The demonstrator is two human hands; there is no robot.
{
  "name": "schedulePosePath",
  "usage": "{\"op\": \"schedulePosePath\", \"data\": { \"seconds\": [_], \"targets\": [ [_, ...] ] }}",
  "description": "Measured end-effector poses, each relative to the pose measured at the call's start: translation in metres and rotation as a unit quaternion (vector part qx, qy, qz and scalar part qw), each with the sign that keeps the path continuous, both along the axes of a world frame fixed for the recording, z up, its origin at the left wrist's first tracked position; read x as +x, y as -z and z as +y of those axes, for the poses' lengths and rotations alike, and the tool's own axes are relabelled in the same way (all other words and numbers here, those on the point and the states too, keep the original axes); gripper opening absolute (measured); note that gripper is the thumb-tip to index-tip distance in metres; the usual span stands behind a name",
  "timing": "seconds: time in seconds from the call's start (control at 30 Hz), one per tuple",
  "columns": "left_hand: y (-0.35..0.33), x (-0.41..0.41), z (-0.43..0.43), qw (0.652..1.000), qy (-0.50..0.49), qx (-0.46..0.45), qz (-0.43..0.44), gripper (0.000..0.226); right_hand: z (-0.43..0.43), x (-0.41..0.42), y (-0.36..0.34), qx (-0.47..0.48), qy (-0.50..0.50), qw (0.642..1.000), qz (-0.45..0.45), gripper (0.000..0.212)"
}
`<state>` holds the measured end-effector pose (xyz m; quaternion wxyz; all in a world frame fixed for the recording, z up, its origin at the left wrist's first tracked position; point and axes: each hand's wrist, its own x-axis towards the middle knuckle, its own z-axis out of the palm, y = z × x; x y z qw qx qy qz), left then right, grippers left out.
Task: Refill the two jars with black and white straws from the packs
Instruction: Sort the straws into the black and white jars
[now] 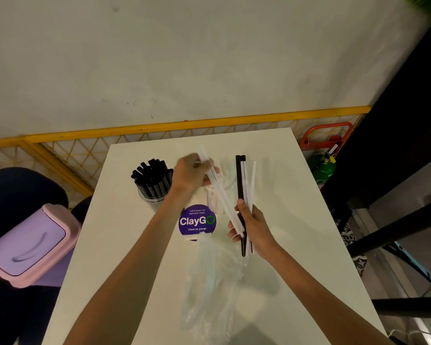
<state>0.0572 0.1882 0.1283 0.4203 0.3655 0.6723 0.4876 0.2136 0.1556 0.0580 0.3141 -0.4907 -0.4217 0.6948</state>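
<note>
A round purple sticker (197,221) reading "ClayGo" lies near the middle of the white worktop (135,245), and everything else is placed from it. Beyond the sticker and to its left stands a clear jar (153,192) packed with upright black straws (152,174). Straight beyond the sticker, just right of that jar, is a second clear jar (213,201), faint against the white surface and partly hidden by the left wrist; it seems to hold some white straws, though how many cannot be told. The left hand (192,175) hangs above this second jar, its fingers curled round a few long white straws (222,195) that are blurred and slant down to the right. Their lower ends reach the fingers of the right hand (251,227). That hand sits just to the right of the sticker, above the worktop, and grips a mixed bundle (243,185) of black and white straws low on their length, thumb pressed across the front. The bundle stands nearly upright, with two black straws on its left side and white ones fanning out on its right. On the near side of the sticker a crumpled clear plastic pack (209,282) lies flat on the worktop, one end overlapping the sticker's near edge. Far to the left of the sticker, off the worktop, is a pink and lilac bin (28,247) with a swing lid.
</note>
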Motion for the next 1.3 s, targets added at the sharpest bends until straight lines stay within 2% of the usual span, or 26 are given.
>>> {"op": "schedulePosePath", "data": {
  "seconds": [0.1, 0.2, 0.33, 0.47, 0.67, 0.93, 1.03, 1.13, 1.3],
  "targets": [
    [-0.021, -0.019, 0.013, 0.987, -0.078, 0.122, 0.068, 0.013, 0.008, 0.002, 0.0, 0.001, 0.025, 1.0, -0.01, 0.031],
    [-0.036, -0.032, 0.026, 0.95, -0.14, 0.243, 0.136, 0.016, 0.015, 0.004, 0.0, -0.003, 0.031, 0.999, -0.011, 0.03],
    [-0.039, -0.037, 0.042, 0.915, -0.147, 0.31, 0.212, 0.034, 0.021, 0.003, -0.001, -0.011, 0.03, 0.999, 0.001, 0.029],
    [-0.022, -0.035, 0.056, 0.9, -0.072, 0.312, 0.294, 0.047, 0.027, 0.003, 0.002, -0.016, 0.034, 0.999, 0.0, 0.03],
    [0.01, -0.03, 0.07, 0.873, 0.021, 0.308, 0.379, 0.048, 0.034, 0.004, 0.008, -0.018, 0.031, 0.999, 0.001, 0.031],
    [0.063, -0.025, 0.069, 0.876, 0.097, 0.236, 0.41, 0.036, 0.042, -0.003, 0.012, -0.024, 0.025, 0.999, 0.006, 0.029],
    [0.08, -0.024, 0.06, 0.862, 0.138, 0.216, 0.437, 0.031, 0.041, -0.006, 0.013, -0.026, 0.025, 0.999, 0.006, 0.03],
    [0.09, -0.023, 0.052, 0.835, 0.186, 0.195, 0.479, 0.041, 0.042, -0.008, 0.014, -0.022, 0.023, 0.999, 0.003, 0.029],
    [0.088, -0.021, 0.044, 0.803, 0.17, 0.169, 0.546, 0.053, 0.042, -0.005, 0.016, -0.024, 0.032, 0.999, 0.008, 0.03]
  ]
}}
